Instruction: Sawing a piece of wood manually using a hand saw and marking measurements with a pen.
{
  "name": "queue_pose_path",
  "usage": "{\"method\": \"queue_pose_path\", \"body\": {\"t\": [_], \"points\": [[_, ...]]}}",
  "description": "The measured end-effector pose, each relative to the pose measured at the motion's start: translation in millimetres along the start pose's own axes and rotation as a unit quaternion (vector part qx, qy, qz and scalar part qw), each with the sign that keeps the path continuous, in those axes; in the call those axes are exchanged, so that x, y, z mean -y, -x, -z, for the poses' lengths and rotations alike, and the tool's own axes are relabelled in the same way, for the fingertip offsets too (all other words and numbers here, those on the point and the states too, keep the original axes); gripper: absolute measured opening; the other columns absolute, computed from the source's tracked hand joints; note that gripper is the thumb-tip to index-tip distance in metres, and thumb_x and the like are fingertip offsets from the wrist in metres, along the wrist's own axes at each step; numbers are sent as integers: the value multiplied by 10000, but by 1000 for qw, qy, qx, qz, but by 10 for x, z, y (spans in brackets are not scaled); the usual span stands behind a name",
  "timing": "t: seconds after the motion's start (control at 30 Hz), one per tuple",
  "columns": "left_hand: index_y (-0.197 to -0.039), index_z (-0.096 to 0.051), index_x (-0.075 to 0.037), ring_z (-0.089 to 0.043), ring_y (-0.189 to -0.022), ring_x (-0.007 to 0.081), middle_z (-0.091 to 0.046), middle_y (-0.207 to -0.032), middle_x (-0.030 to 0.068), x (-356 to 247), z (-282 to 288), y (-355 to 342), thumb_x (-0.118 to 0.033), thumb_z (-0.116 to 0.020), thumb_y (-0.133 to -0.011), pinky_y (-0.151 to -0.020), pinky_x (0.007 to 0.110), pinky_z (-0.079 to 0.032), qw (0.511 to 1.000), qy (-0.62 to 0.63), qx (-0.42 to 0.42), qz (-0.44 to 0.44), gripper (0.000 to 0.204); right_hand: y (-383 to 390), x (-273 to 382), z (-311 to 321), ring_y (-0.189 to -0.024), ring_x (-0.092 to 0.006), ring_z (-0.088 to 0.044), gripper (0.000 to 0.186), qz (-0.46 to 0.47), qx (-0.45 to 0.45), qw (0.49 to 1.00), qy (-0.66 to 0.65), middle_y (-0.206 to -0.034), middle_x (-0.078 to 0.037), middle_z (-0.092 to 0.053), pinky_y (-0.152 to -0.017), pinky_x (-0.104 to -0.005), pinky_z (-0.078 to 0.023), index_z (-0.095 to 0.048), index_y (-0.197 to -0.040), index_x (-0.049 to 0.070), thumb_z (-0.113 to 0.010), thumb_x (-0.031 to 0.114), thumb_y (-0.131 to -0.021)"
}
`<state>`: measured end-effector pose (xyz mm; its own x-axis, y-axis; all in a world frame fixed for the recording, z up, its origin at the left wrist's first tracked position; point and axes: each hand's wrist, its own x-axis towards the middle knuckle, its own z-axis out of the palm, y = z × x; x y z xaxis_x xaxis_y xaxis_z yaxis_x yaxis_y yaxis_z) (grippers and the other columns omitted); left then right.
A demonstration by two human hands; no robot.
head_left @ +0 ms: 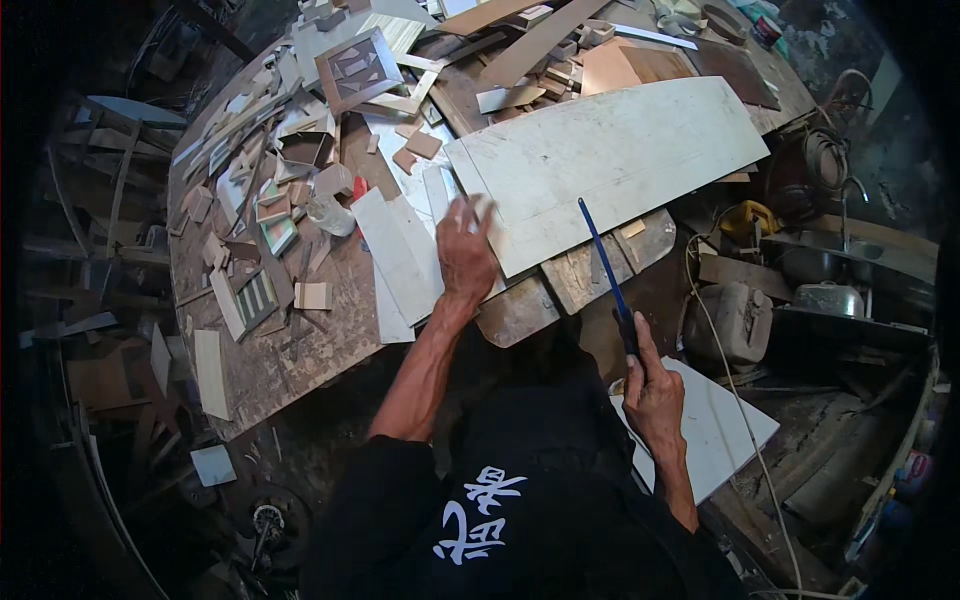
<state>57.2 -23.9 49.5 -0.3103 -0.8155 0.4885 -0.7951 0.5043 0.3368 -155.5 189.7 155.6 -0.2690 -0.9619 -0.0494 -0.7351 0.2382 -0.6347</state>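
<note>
A long white board (610,150) with a pencil-like line across it lies on the workbench, its near edge jutting out toward me. Over the board's left end, my left hand (467,250) is raised with its fingers apart and somewhat blurred; nothing shows in it. My right hand (652,392) grips the dark handle of a long, thin blue-bladed tool (603,255), which looks like a narrow saw. Its blade points away from me, and the tip overlaps the board's near edge in view; whether it touches cannot be told. Narrow white strips (392,255) lie beside my left hand.
Wood offcuts and frames (357,70) crowd the bench (330,350) at the left and back. Below right, a white panel (715,425) lies under my right forearm. A hanging cord (722,360), a grey jerrycan (735,322) and a metal sink (828,300) stand at the right.
</note>
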Motion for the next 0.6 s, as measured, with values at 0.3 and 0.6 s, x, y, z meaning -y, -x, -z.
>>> {"method": "queue_pose_path", "body": {"t": [0.3,0.6], "points": [[-1257,-461,-19,-472,-1148,388,-472,-1260,225,613,397,-411,-107,-517,-762,-952,536,-362,968,-165,2,189,507,-202,105,-160,-496,-334,-579,585,7,59,998,11,-594,-209,-574,-488,-409,-450,-365,-1397,228,-534,91,-854],[-1030,-594,48,-632,-845,328,-647,-904,225,415,-263,-103,-251,-498,-857,-764,387,-480,934,168,18,314,358,-444,259,-497,-559,-396,-589,592,36,111,993,37,-597,-215,-573,-552,-475,-466,-365,-1388,261,-532,124,-837]]}}
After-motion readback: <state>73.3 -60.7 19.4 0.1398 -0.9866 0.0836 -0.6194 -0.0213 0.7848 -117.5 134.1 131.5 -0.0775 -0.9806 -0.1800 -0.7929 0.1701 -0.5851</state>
